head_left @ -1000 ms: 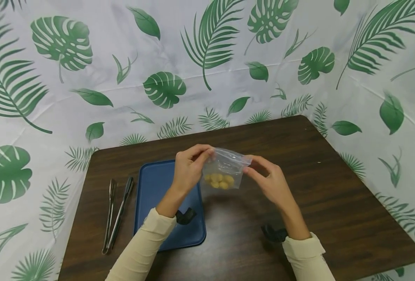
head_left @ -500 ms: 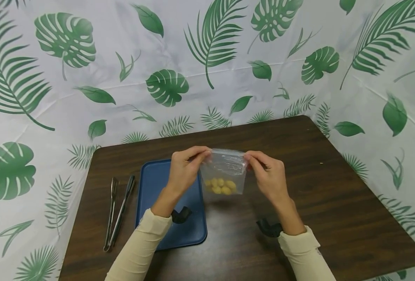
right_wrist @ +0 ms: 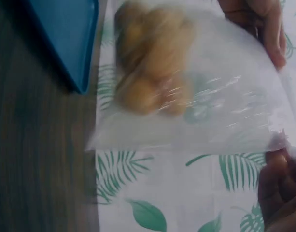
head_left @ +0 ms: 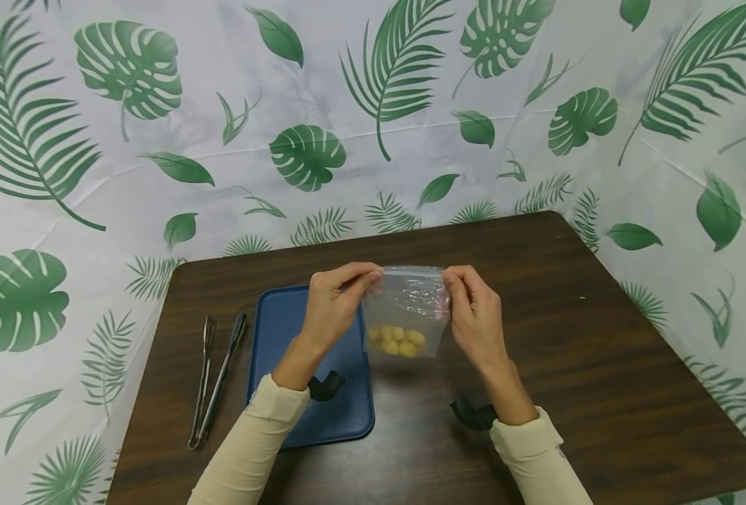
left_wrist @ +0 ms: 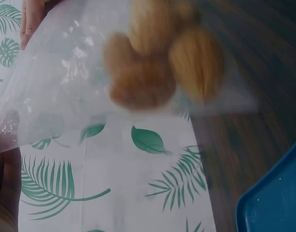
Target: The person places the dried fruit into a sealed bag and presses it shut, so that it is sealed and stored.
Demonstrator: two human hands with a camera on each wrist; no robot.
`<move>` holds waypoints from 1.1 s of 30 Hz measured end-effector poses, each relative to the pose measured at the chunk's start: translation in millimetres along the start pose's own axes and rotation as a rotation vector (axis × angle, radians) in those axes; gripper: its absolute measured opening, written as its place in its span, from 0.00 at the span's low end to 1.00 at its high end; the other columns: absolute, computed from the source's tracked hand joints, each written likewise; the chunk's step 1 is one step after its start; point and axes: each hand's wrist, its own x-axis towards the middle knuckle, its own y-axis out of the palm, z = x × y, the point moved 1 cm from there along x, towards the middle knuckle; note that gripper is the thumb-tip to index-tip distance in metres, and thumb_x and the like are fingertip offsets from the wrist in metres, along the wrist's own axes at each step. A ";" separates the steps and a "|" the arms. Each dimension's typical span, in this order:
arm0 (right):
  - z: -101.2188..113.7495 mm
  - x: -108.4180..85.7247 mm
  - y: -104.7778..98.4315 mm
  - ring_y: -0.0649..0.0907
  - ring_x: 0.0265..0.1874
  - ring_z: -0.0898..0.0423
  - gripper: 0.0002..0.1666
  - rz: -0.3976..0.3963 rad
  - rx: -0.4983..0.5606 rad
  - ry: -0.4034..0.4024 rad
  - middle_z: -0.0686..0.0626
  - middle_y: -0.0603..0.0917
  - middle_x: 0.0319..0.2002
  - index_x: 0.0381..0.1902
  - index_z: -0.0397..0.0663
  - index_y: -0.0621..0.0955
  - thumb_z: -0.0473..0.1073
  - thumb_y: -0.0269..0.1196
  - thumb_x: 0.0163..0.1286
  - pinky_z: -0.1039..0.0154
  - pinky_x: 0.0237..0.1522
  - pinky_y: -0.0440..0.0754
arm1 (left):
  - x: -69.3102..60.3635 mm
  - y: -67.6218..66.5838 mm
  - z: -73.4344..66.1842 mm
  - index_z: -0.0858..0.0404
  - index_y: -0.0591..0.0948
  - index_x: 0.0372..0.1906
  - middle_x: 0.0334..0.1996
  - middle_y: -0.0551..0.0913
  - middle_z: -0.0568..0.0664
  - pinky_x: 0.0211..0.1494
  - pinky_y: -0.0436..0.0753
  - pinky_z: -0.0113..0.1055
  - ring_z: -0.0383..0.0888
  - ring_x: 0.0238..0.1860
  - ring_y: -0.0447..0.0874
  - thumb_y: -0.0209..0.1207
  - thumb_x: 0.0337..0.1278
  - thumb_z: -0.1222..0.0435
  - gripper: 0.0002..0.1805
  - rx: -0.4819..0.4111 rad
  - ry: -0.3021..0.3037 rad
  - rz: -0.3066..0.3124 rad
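A clear zip-top plastic bag (head_left: 404, 298) hangs between my two hands above the table. Several small yellowish-brown round pieces (head_left: 398, 340), possibly nuts, lie in its bottom; the wrist views blur them. At the bag's upper left corner, my left hand (head_left: 335, 301) pinches the edge between thumb and fingers. The upper right corner is pinched by my right hand (head_left: 477, 312). Both wrist views show the bag (left_wrist: 65, 87) close up, with the pieces (right_wrist: 157, 53) gathered in it.
Below my left forearm a blue tray (head_left: 278, 315) lies on the dark wooden table (head_left: 575, 365). Metal tongs (head_left: 218, 382) lie left of the tray. A white cloth with green leaves (head_left: 234, 126) hangs behind the table and at its sides.
My right hand has shifted its grip at the bag's right corner and moved slightly inward. The bag's top edge is now stretched straighter, and the bag hangs flatter and a little lower.
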 end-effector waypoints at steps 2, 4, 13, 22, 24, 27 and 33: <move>-0.4 0.0 -1.1 0.74 0.12 0.61 0.08 -0.006 0.012 -0.024 0.46 0.76 0.17 0.39 0.40 0.84 0.36 0.59 0.78 0.72 0.17 0.72 | 0.0 -1.2 -0.7 0.65 0.90 0.42 0.29 0.91 0.56 0.34 0.85 0.32 0.45 0.28 0.88 0.64 0.66 0.70 0.06 0.005 0.003 0.000; -0.4 0.6 -4.7 0.74 0.12 0.61 0.08 0.011 0.025 -0.044 0.46 0.76 0.17 0.38 0.40 0.84 0.34 0.60 0.77 0.72 0.17 0.71 | -0.2 -1.8 -1.5 0.66 0.90 0.42 0.29 0.91 0.55 0.32 0.83 0.32 0.44 0.28 0.88 0.64 0.67 0.70 0.06 0.008 0.006 0.001; -2.3 1.3 -24.9 0.82 0.31 0.66 0.08 0.095 -0.086 -0.098 0.49 0.88 0.30 0.38 0.46 0.88 0.33 0.63 0.75 0.76 0.38 0.77 | -7.2 -4.0 -4.1 0.63 0.90 0.39 0.30 0.91 0.52 0.32 0.81 0.31 0.43 0.28 0.86 0.65 0.67 0.67 0.06 0.121 -0.036 0.071; -20.1 -15.4 -26.9 0.81 0.30 0.62 0.09 0.163 -0.107 0.039 0.51 0.87 0.30 0.36 0.48 0.87 0.38 0.62 0.77 0.75 0.36 0.76 | -26.2 8.5 4.3 0.63 0.88 0.41 0.32 0.91 0.52 0.28 0.74 0.31 0.46 0.26 0.85 0.62 0.71 0.66 0.07 0.219 -0.060 0.169; -21.7 -19.3 -28.9 0.81 0.30 0.58 0.08 0.218 -0.075 0.088 0.51 0.86 0.31 0.38 0.49 0.86 0.40 0.62 0.77 0.72 0.35 0.77 | -30.1 10.2 5.7 0.63 0.87 0.42 0.32 0.90 0.51 0.29 0.77 0.30 0.45 0.28 0.86 0.60 0.72 0.65 0.08 0.216 -0.095 0.182; -22.8 -23.2 -30.8 0.81 0.31 0.58 0.06 0.323 -0.035 0.117 0.51 0.86 0.33 0.43 0.52 0.87 0.41 0.62 0.77 0.69 0.34 0.79 | -35.2 11.5 7.6 0.62 0.86 0.43 0.31 0.89 0.50 0.29 0.79 0.31 0.44 0.29 0.86 0.58 0.74 0.64 0.08 0.207 -0.122 0.192; -24.4 -28.6 -30.7 0.82 0.30 0.58 0.09 0.399 -0.020 0.016 0.51 0.89 0.36 0.43 0.52 0.90 0.36 0.64 0.74 0.70 0.34 0.79 | -44.1 11.7 8.9 0.61 0.88 0.43 0.32 0.90 0.49 0.33 0.82 0.33 0.40 0.31 0.86 0.64 0.69 0.64 0.06 0.176 -0.157 0.254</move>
